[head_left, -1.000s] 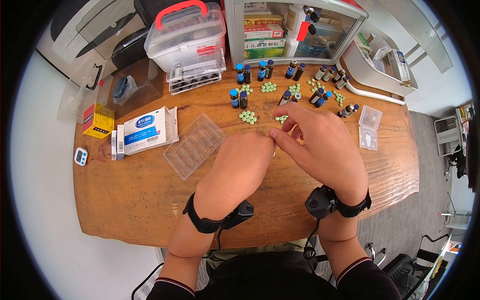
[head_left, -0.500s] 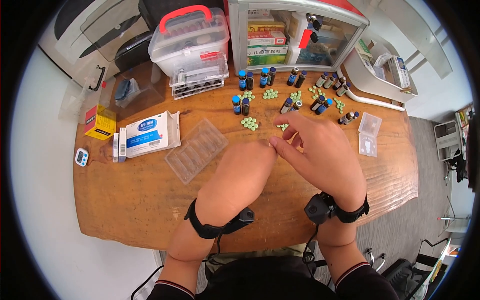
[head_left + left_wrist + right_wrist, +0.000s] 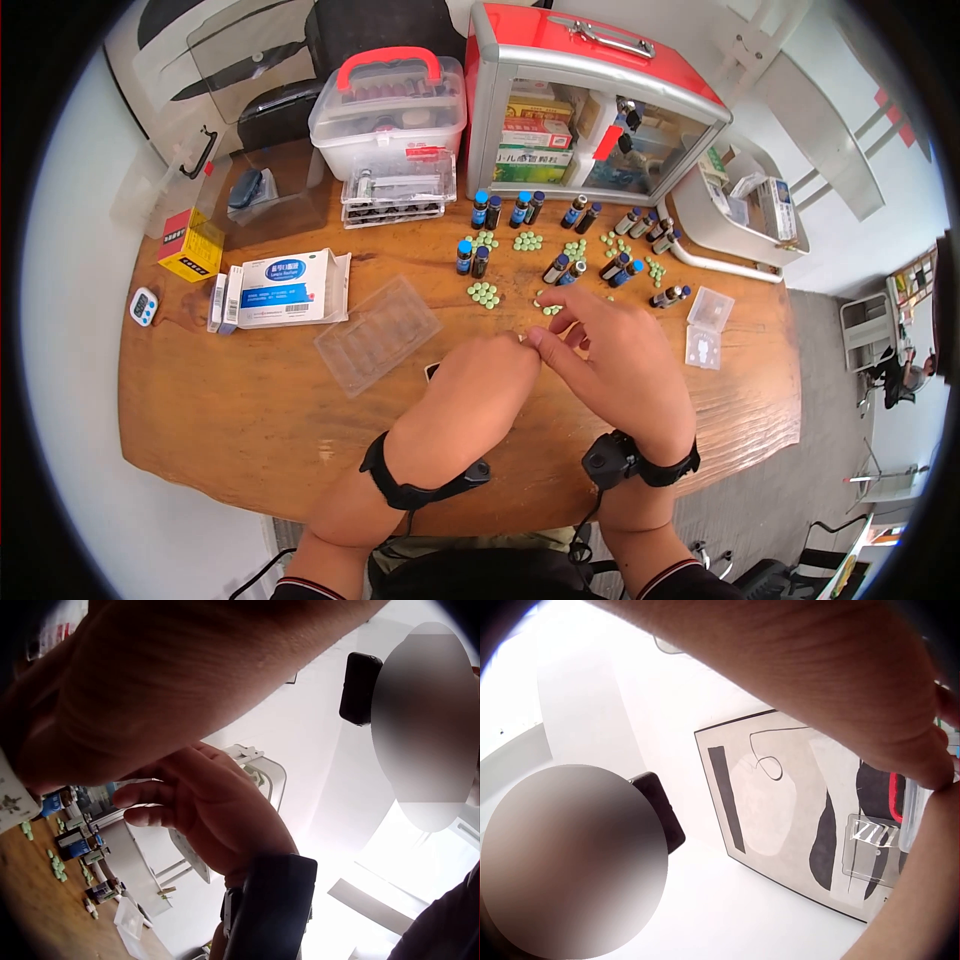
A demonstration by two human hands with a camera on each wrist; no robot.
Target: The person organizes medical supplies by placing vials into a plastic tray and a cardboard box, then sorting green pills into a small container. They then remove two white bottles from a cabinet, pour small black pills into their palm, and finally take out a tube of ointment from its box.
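Note:
My left hand [image 3: 515, 352] and right hand [image 3: 548, 338] meet above the middle of the wooden table [image 3: 250, 410]. Both pinch a small clear plastic piece [image 3: 10, 801] between their fingertips. The hands hide most of it in the head view; the right wrist view shows a clear edge [image 3: 871, 841]. My left fingers are curled in. The right thumb and forefinger close on the same spot, and the other right fingers [image 3: 146, 804] spread loosely. Just beyond the hands lie small heaps of green tablets [image 3: 484, 294] and brown vials with blue caps [image 3: 470, 257].
A clear blister tray [image 3: 378, 333] and a blue-white medicine box [image 3: 285, 288] lie to the left. An open clear pill case [image 3: 705, 328] lies to the right. At the back stand a red-topped cabinet [image 3: 590, 110], a red-handled clear box [image 3: 390, 105] and a white tray [image 3: 730, 220].
Both hands stay joined on the same pinch and have drifted slightly toward me. The head view has tilted up and shows more of the cabinet.

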